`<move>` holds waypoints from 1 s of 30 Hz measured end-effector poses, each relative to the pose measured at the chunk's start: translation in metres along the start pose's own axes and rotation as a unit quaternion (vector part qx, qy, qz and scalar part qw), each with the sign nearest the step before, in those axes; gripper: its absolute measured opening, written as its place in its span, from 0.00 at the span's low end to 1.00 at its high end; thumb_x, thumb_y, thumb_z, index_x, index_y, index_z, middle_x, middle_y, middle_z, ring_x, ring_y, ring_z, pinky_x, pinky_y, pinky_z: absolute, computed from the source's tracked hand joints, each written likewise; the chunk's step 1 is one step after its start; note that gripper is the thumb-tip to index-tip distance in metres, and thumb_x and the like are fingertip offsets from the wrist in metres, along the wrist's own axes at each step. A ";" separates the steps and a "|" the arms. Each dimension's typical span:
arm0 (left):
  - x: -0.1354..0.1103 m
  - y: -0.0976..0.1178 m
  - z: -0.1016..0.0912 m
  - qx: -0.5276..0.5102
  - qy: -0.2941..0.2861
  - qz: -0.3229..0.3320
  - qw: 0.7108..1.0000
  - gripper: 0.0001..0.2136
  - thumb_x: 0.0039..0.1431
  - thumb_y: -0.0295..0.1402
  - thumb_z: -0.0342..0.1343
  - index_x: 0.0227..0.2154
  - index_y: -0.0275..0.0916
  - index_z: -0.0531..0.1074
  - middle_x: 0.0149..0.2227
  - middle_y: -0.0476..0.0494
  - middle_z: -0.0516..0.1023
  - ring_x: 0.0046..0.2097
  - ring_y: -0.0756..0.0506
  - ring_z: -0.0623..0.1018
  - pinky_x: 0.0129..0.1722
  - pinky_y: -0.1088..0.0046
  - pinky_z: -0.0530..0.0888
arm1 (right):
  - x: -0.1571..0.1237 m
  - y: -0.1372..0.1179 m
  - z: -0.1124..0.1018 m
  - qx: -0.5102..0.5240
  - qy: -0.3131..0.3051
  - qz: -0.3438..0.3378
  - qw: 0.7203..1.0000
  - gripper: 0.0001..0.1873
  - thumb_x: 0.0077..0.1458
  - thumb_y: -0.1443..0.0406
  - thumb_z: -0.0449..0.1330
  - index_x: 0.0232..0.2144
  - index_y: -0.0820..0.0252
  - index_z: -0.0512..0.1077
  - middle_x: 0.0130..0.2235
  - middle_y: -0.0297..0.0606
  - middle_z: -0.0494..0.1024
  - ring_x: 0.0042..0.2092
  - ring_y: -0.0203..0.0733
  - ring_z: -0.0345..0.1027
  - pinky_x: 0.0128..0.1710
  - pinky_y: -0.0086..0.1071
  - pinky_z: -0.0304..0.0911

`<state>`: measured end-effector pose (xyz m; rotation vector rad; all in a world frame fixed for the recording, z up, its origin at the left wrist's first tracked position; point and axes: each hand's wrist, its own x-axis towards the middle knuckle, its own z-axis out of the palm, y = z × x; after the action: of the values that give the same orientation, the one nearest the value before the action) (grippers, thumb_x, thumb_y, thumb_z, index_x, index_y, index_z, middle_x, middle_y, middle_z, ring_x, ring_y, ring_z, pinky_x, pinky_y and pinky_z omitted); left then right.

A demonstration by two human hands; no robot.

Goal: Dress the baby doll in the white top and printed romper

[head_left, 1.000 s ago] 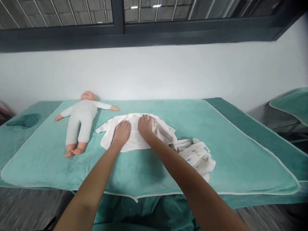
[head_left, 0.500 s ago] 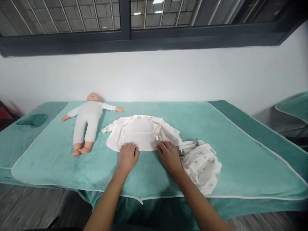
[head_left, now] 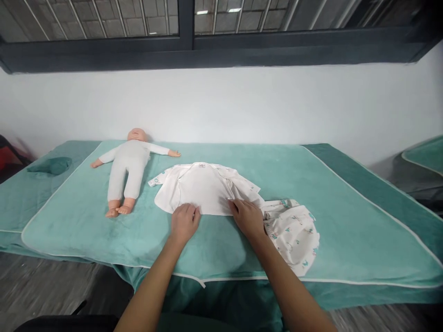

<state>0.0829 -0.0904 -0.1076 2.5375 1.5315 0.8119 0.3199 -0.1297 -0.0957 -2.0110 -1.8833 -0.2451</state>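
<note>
A white baby shirt [head_left: 204,189] lies spread out with its plain inside up, a small label at the neck and printed sleeves to each side. My left hand [head_left: 186,222] rests at its lower hem, fingers bent together over the edge. At the right front of the shirt, my right hand [head_left: 247,219] is closed in a pinch on the cloth, where a small white bit shows at the fingertips. Just beyond that hand, and partly behind its wrist, lie bunched white baby pants [head_left: 294,235] with a green and grey print.
A baby doll [head_left: 129,163] in a white body lies face up at the left, arms spread. Everything lies on a green padded cover [head_left: 346,230] with white piping. Behind it rise a white wall [head_left: 221,106] and a dark window frame [head_left: 187,50].
My right hand's fingers have drawn into a pinch on the shirt's right front, and the hand has shifted slightly right. My left hand stays at the hem. The view has shifted slightly.
</note>
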 end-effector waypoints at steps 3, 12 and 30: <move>0.008 -0.015 -0.007 -0.069 0.075 -0.074 0.992 0.15 0.72 0.35 0.43 0.39 0.38 0.74 0.38 0.39 0.78 0.43 0.43 0.77 0.45 0.66 0.73 | 0.021 -0.019 -0.002 0.022 -0.005 -0.018 1.000 0.21 0.72 0.58 0.47 0.32 0.58 0.74 0.35 0.42 0.80 0.39 0.46 0.72 0.41 0.36 0.57; 0.048 -0.091 -0.033 0.005 0.155 -0.293 0.943 0.22 0.69 0.38 0.45 0.63 0.40 0.66 0.52 0.36 0.80 0.54 0.38 0.77 0.57 0.56 0.72 | 0.130 -0.091 0.053 0.103 -0.100 -0.076 0.987 0.18 0.68 0.67 0.47 0.55 0.63 0.71 0.58 0.49 0.73 0.58 0.50 0.63 0.57 0.40 0.58; 0.040 -0.080 -0.028 0.007 0.198 -0.163 0.967 0.15 0.68 0.31 0.45 0.53 0.38 0.69 0.62 0.34 0.70 0.66 0.42 0.66 0.66 0.58 0.63 | 0.127 -0.083 0.071 0.058 -0.118 0.014 0.991 0.36 0.69 0.50 0.46 0.70 0.66 0.56 0.74 0.52 0.47 0.74 0.60 0.39 0.70 0.59 0.36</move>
<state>0.0196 -0.0227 -0.0935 2.1271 1.9983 1.3106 0.2400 0.0179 -0.1007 -2.0616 -1.9557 0.1132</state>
